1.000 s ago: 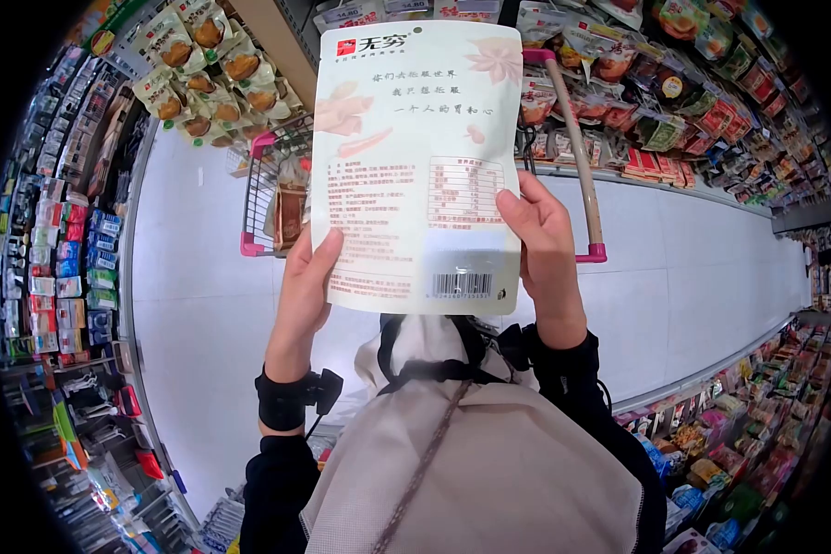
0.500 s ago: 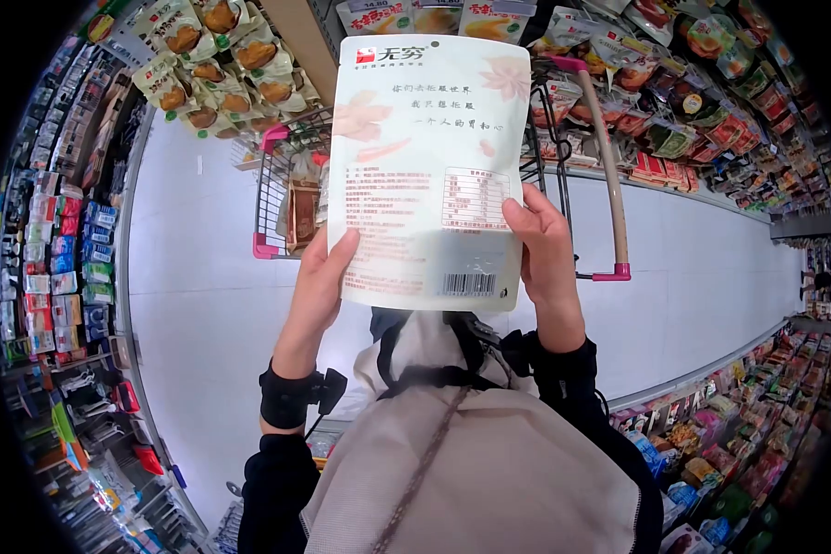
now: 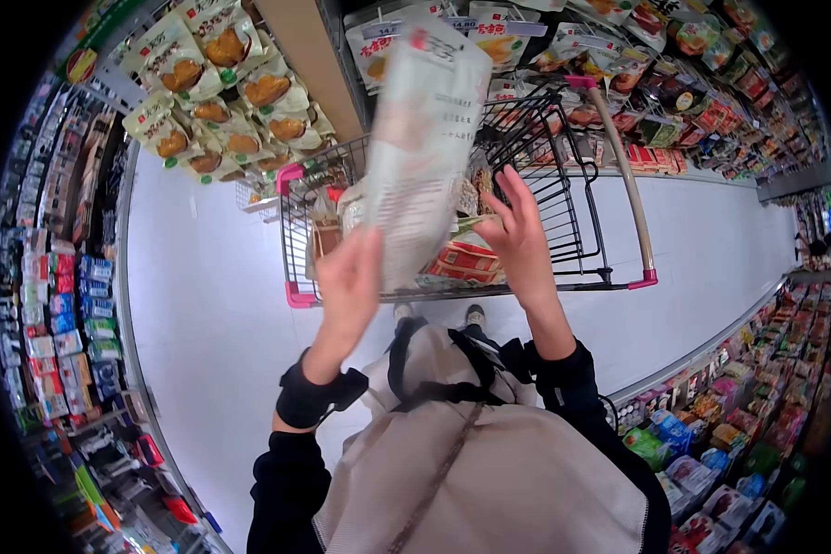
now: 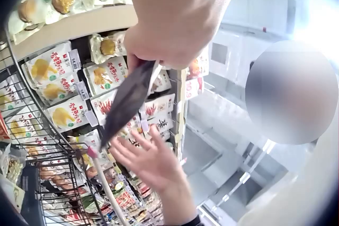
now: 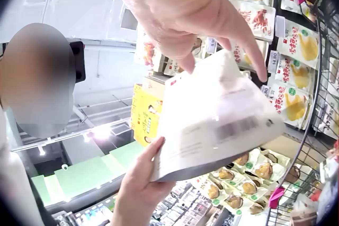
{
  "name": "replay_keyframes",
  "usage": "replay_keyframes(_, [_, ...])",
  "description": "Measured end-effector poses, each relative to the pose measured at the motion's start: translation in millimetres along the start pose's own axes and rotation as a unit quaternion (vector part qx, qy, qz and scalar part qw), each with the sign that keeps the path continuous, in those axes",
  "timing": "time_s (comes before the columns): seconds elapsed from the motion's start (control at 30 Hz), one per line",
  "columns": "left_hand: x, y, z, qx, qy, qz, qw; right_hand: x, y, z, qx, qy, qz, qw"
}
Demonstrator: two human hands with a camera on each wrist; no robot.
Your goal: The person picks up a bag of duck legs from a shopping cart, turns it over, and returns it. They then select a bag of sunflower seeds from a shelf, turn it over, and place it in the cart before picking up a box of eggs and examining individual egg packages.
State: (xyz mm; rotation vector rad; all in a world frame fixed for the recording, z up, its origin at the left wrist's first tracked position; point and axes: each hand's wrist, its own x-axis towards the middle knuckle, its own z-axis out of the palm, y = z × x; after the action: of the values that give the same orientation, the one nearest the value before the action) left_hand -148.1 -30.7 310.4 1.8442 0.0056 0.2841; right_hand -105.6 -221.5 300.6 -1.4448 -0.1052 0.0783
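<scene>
A pale snack pouch [image 3: 425, 148], printed with text and blurred by motion, hangs tilted over a shopping cart [image 3: 288, 175]. My left hand [image 3: 346, 282] pinches its lower left edge, thumb on the printed side. Off the pouch's right side, my right hand [image 3: 523, 245] has its fingers spread and holds nothing. In the right wrist view, the barcode side of the pouch [image 5: 217, 120] faces the camera, below the fingers of my right hand [image 5: 212, 19]. The left wrist view catches the pouch [image 4: 127, 101] nearly edge-on and dark.
Several packages lie in the cart, one a red and cream pack [image 3: 466, 263]. The cart's handle [image 3: 623, 171] is on the right. Pouches with pictures of meat [image 3: 226, 97] hang at the upper left. Packed shelves [image 3: 739, 425] line the lower right, and more goods [image 3: 69, 295] the left.
My right hand has let go of the pouch and opened. The left hand has turned the pouch partly sideways, bringing more of the cart and its contents into sight.
</scene>
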Motion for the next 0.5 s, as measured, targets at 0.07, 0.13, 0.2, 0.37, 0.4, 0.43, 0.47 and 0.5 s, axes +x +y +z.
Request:
replay_keyframes(0.07, [7,5,6,0.141,-0.031,0.133,0.981,-3,-20,27,0.125,-0.008,-0.031,0.992])
replay_keyframes(0.13, [14,2,19,0.238,-0.028,0.307,0.921,0,-23,40,0.185,0.011,-0.054,0.981])
replay_keyframes(0.2, [16,5,22,0.367,-0.052,0.397,0.839,-1,-16,42,0.197,0.054,-0.036,0.978])
replay_keyframes(0.37, [16,4,24,0.407,-0.079,0.454,0.789,-7,-8,49,0.218,0.187,-0.028,0.957])
replay_keyframes(0.4, [14,5,25,0.401,-0.089,0.450,0.793,-5,-3,51,0.236,0.215,-0.045,0.947])
replay_keyframes(0.43, [13,5,24,0.396,-0.099,0.446,0.796,-4,-2,49,0.249,0.209,-0.048,0.944])
replay_keyframes(0.47, [12,8,21,0.329,-0.130,0.427,0.833,-4,-2,44,0.262,0.202,-0.050,0.942])
replay_keyframes(0.5, [11,11,13,0.306,-0.143,0.409,0.848,-4,-1,37,0.274,0.193,-0.052,0.941])
